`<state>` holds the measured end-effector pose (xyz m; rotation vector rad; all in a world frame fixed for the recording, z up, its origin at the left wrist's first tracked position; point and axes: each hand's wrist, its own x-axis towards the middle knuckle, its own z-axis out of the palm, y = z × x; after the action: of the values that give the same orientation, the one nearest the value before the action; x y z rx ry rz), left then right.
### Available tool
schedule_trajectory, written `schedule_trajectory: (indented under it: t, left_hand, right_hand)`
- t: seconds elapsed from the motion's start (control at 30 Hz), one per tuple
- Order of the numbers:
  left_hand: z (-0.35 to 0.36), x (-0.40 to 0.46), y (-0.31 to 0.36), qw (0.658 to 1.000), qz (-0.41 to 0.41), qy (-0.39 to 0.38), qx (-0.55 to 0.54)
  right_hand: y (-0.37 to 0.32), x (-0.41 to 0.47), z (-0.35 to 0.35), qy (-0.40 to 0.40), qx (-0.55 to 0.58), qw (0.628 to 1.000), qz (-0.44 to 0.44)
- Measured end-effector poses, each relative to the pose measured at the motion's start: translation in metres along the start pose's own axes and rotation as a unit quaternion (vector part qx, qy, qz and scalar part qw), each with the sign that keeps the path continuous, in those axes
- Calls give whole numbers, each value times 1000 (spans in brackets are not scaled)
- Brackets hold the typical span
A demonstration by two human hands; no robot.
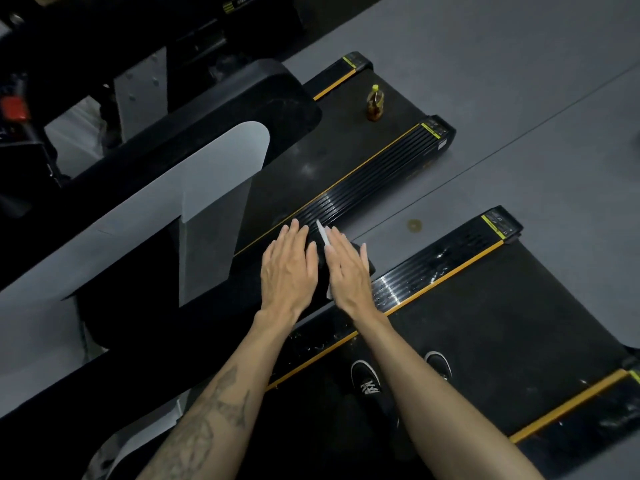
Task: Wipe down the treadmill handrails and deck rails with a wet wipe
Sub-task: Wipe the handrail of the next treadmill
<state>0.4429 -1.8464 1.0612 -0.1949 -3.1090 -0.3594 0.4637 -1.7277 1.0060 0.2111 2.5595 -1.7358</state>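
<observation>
Both my hands lie flat on the black handrail [360, 263], fingers straight, neither curled round anything; left hand [289, 268] presses the bare rail; right hand [348, 271] presses the white wipe [323, 234] onto the rail's end, a strip of wipe showing between the two hands and past the right fingertips; below the handrail runs the ribbed deck rail [388, 168] along the belt's right edge; a bottle [375, 102] stands upright on that belt near its far end.
</observation>
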Motion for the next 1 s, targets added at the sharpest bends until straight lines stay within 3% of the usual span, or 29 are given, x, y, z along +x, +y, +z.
schedule_trajectory:
  t: [0.1, 0.33, 0.47, 0.63, 0.87, 1.0]
  left_hand:
    - [9, 2, 7, 999, -22, 18, 39]
    - [14, 3, 11, 993, -39, 45, 105]
    - [16, 5, 11, 990, -26, 59, 126]
    - [18, 5, 11, 987, -24, 67, 146]
    - [18, 5, 13, 984, -27, 69, 164]
    - [17, 5, 13, 983, -25, 72, 165]
  right_hand:
    - [9, -8, -5, -11, 19, 998, 63]
    - [6, -15, -1, -12, 75, 997, 1]
    - [25, 6, -13, -66, 98, 992, 39]
    - [40, -17, -13, -53, 123, 989, 58]
    - [45, 1, -18, -108, 76, 991, -2]
    - [57, 4, -20, -121, 101, 987, 46]
